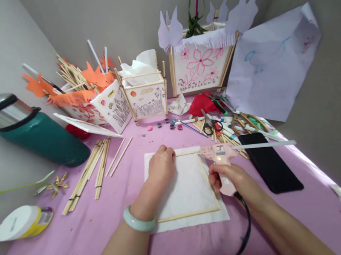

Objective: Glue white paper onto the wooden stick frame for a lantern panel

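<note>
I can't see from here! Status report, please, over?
Right hand: gripping glue gun, aimed at stick frame, upper-right corner. Left hand: at its top edge. Cord: off the white sheet.

Teal bottle [45, 136], black phone [270, 165], grey wall [121, 19]

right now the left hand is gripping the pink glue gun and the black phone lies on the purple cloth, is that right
Not quite: the head view shows the right hand gripping the pink glue gun, not the left. The black phone does lie on the purple cloth.
</note>
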`<state>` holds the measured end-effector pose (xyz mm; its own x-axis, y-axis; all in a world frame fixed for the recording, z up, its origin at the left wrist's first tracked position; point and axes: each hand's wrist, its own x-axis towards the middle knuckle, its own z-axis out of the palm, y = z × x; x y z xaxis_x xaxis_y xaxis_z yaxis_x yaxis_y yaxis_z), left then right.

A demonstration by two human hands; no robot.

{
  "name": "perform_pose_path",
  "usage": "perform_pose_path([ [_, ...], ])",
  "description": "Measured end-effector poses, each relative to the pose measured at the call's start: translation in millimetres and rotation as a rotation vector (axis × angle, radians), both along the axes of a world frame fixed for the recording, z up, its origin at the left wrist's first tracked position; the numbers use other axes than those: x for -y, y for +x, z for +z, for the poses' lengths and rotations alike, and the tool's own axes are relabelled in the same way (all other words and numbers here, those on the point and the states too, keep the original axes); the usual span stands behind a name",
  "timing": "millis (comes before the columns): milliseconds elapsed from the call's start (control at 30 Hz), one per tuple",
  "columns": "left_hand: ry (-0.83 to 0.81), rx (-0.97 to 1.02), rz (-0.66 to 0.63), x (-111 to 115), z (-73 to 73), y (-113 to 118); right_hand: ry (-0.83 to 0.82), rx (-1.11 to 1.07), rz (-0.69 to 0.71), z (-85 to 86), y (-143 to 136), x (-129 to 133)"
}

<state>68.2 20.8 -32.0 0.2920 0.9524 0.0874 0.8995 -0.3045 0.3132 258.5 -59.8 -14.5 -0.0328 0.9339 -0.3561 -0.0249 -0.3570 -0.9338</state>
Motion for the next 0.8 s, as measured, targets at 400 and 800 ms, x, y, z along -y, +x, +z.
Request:
perform_pose_path([
  [400, 0.022, -0.060, -0.041, 31, 41.7, -1, -0.265, -0.024, 0.078, -16.5, 22, 49],
  [800, -0.125, 0.172, -0.234, 113, 16.8, -5, -0.246, 0.164, 0.058, 32.9, 28, 129],
])
